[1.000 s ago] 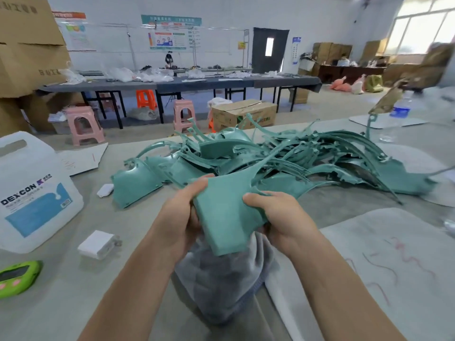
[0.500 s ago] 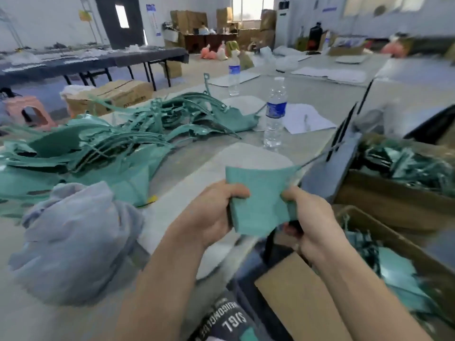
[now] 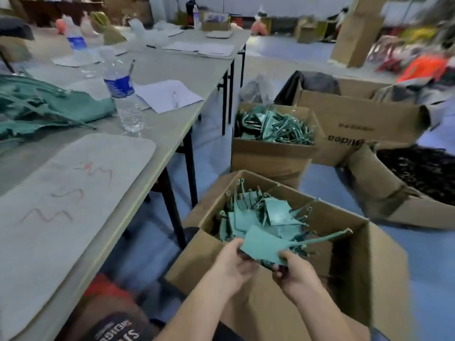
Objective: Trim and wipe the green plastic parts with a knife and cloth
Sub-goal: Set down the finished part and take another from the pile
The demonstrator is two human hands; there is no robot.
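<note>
Left hand [image 3: 236, 264]: thumb on top, fingers beneath, pinching the left edge of the green plastic part [image 3: 263, 244]
Right hand [image 3: 295, 274]: fingers curled, pinching the part's lower right corner
Green plastic part: flat panel with a thin arm running off to the right, held over the open cardboard box [image 3: 384, 267]
Cardboard box: on the floor beside the table [image 3: 182, 70], holding a heap of green parts [image 3: 270, 215]
Table: to the left, bearing a pale mat [image 3: 61, 205] with red scribbles
Water bottle [image 3: 123, 94]: upright past the mat, just beside a pile of green pieces [image 3: 49, 107]
Second box [image 3: 268, 158]: farther back on the floor, also filled with green plastic
Third box [image 3: 384, 190]: to the right, filled with dark bits [image 3: 423, 173], too blurred to identify
</note>
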